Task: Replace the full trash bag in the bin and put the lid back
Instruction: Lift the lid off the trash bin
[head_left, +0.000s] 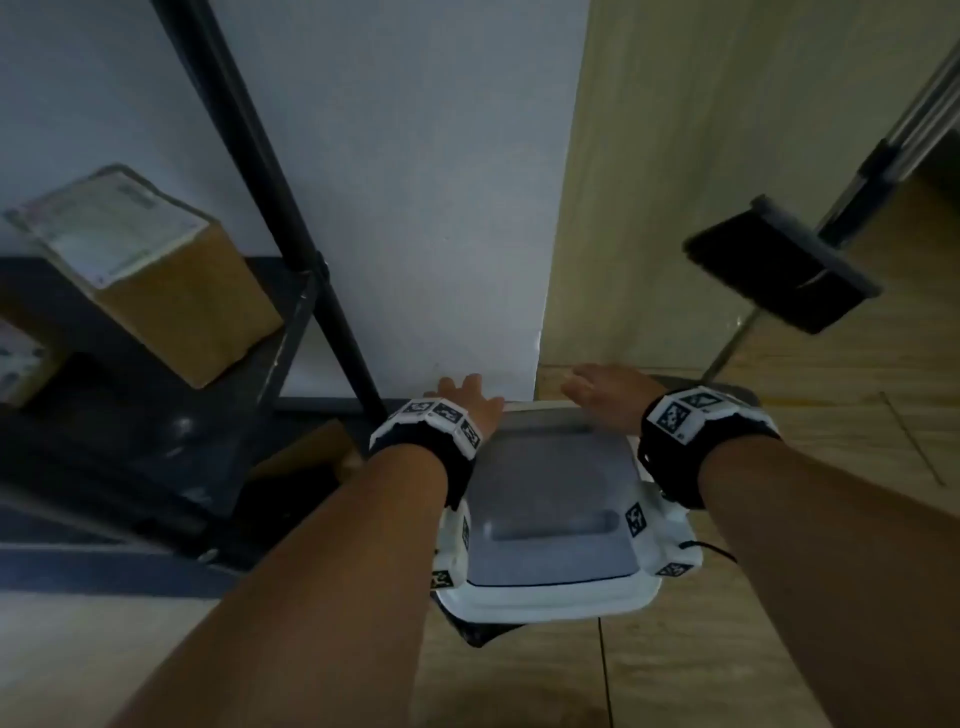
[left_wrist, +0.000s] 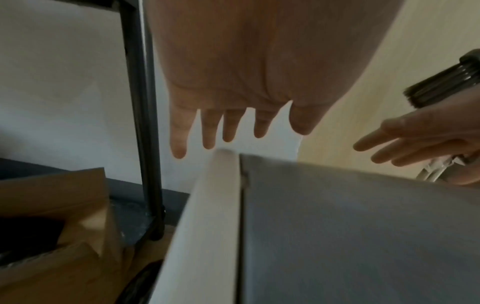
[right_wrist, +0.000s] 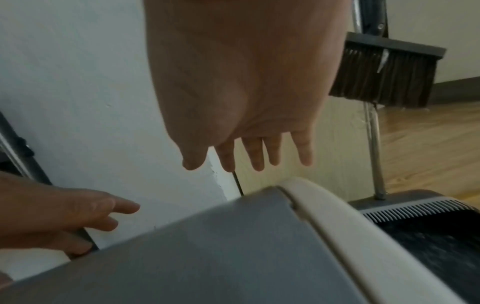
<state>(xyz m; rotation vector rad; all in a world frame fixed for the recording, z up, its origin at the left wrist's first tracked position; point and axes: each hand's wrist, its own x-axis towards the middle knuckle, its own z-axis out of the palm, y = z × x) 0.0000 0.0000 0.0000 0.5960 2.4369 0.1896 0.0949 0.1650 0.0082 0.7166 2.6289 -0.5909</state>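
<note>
The bin stands against the wall, closed by its lid (head_left: 545, 597), a white frame with a grey flap (head_left: 550, 499). A scrap of black trash bag (head_left: 478, 631) peeks out under the lid's near edge. My left hand (head_left: 462, 392) is over the lid's far left corner, fingers straight and spread, holding nothing. In the left wrist view its fingers (left_wrist: 207, 133) are just above the white rim (left_wrist: 207, 205). My right hand (head_left: 597, 384) is open over the far right corner. In the right wrist view its fingers (right_wrist: 257, 156) are clear of the rim (right_wrist: 337, 226).
A black metal rack (head_left: 291, 249) with a cardboard box (head_left: 145, 270) stands close on the left. A broom (head_left: 779, 265) and a dustpan (right_wrist: 415, 216) stand right of the bin. White wall (head_left: 415, 208) lies directly behind, wood floor (head_left: 727, 675) in front.
</note>
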